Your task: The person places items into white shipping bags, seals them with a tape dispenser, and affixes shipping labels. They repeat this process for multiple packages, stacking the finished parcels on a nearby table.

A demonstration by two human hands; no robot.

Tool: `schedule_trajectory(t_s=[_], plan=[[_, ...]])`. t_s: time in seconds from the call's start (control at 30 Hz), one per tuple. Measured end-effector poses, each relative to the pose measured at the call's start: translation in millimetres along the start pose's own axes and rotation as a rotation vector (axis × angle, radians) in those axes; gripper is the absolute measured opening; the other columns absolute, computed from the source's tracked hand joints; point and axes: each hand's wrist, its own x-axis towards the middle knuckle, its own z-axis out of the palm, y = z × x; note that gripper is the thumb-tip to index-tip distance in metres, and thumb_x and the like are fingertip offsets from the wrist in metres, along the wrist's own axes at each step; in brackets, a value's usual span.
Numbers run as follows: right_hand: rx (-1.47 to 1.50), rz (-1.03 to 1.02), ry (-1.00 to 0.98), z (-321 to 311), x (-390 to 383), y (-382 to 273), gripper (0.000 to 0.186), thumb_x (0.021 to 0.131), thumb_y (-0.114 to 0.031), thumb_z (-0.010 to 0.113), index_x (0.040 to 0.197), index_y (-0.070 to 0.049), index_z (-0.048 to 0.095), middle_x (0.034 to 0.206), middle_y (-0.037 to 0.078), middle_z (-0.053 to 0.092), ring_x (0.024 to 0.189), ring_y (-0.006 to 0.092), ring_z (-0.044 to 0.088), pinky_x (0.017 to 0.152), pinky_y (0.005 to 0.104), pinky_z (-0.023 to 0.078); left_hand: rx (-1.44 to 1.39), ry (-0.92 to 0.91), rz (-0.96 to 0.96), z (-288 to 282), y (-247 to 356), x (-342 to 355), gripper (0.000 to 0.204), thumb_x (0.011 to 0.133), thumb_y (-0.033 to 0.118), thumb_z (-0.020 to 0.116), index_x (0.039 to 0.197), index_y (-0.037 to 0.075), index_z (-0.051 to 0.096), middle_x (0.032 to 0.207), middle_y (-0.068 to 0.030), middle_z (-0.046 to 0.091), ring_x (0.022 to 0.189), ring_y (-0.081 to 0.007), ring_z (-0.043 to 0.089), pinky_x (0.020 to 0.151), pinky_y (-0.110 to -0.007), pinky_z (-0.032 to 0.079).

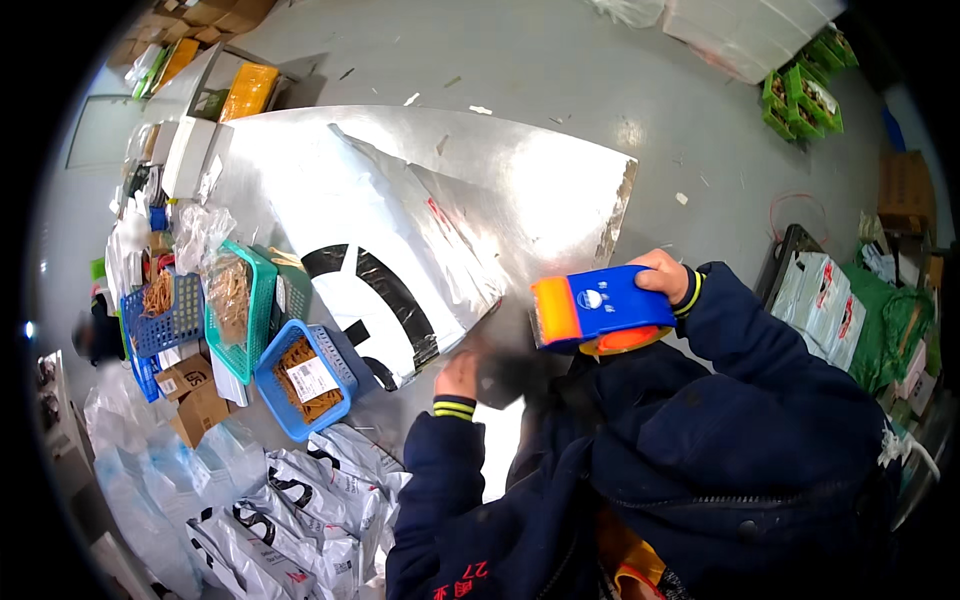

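Right hand (664,277) pinches the right end of a blue-and-orange plastic tape dispenser (610,308), orange end left of that grip. Left hand (457,377) at the lower edge of a white, black-printed film bag (345,205), which spreads up-left of it; cannot tell if pinching. Judged: dispenser stiff, light, hold by blue end; bag limp, slippery, hold by edge

Shiny metal tbl (575,195), lg wht/blk plastic bag (335,205) on it
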Motion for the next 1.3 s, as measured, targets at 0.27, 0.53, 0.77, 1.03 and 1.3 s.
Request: schedule_trajectory(t_s=[0.27, 0.53, 0.77, 1.03, 1.3], plan=[[-0.228, -0.126, -0.220, 37.8, 33.4, -87.9, 0.028, 0.073, -0.022, 0.066, 0.083, 0.004, 0.061, 0.073, 0.004, 0.060, 0.067, 0.0088, 0.053, 0.062, 0.0230, 0.044, -1.162, -0.053, -0.054, -49.3, 194.5, -0.2, 0.052, 0.094, 0.039, 0.025, 0.100, -0.004, 0.054, 0.086, -0.0061, 0.060, 0.075, -0.0127, 0.055, 0.068, -0.024, 0.042], [-0.593, -0.192, -0.325, 80.1, 118.5, -215.4, 0.031, 0.069, -0.023, 0.070, 0.086, 0.000, 0.060, 0.073, 0.004, 0.061, 0.066, 0.0098, 0.057, 0.063, 0.0243, 0.047, -0.525, 0.736, 0.125, -206.6, 122.3, 49.5, 0.037, 0.091, 0.022, 0.040, 0.056, 0.010, 0.041, 0.046, 0.0029, 0.034, 0.039, -0.0074, 0.031, 0.037, -0.025, 0.023], [-0.452, -0.133, -0.288, -6.2, 237.2, -80.8, 0.036, 0.070, -0.020, 0.068, 0.098, 0.002, 0.061, 0.087, 0.008, 0.064, 0.074, 0.0130, 0.059, 0.074, 0.0272, 0.047, 0.391, 0.454, -0.181, -132.1, -14.6, 82.5, 0.025, 0.090, 0.020, 0.043, 0.070, 0.006, 0.048, 0.060, -0.0035, 0.043, 0.052, -0.0145, 0.042, 0.047, -0.029, 0.034], [0.114, 0.033, -0.140, 41.4, 227.9, -67.9, 0.040, 0.079, -0.033, 0.058, 0.100, 0.001, 0.059, 0.088, 0.010, 0.064, 0.075, 0.0164, 0.061, 0.073, 0.0278, 0.048, 0.279, 0.409, -0.206, -118.3, -14.5, 54.8, 0.021, 0.088, 0.022, 0.045, 0.083, 0.003, 0.050, 0.072, -0.0084, 0.049, 0.062, -0.0200, 0.048, 0.056, -0.031, 0.038], [0.580, 0.143, -0.039, 88.3, 218.4, -155.1, 0.030, 0.086, -0.034, 0.049, 0.097, -0.007, 0.055, 0.084, 0.006, 0.062, 0.070, 0.0145, 0.060, 0.066, 0.0277, 0.052, 0.211, 0.395, -0.262, -166.1, -34.6, 89.9, 0.027, 0.087, 0.025, 0.048, 0.095, -0.001, 0.052, 0.085, -0.0132, 0.055, 0.072, -0.0254, 0.054, 0.065, -0.032, 0.042]])
